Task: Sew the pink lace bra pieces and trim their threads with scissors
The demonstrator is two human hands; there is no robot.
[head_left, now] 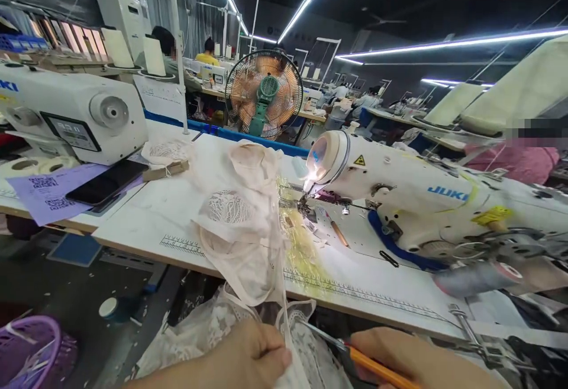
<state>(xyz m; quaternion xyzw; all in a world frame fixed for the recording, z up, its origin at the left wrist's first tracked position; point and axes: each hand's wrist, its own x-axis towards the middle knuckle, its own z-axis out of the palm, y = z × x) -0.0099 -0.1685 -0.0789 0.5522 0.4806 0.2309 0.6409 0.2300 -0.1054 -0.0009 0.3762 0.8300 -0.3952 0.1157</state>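
My left hand (248, 353) is closed, with thumb and fingers pinching the narrow edge band of a white lace bra (237, 247). The bra's pale cups lie over the table's front edge, and more white lace fabric (199, 330) hangs below it. In my right hand (412, 350) is a slim orange-handled tool (377, 368) with a thin metal shaft. That shaft points left toward the band beside my left hand; fabric hides its tip, so its exact kind cannot be made out.
A JUKI sewing machine (399, 194) with its lamp lit stands on the right. Yellow netting (302, 253) lies near its needle. A phone (109, 181), a purple paper (39, 194) and a second machine (75, 111) are at left. A fan (265, 93) stands behind the table.
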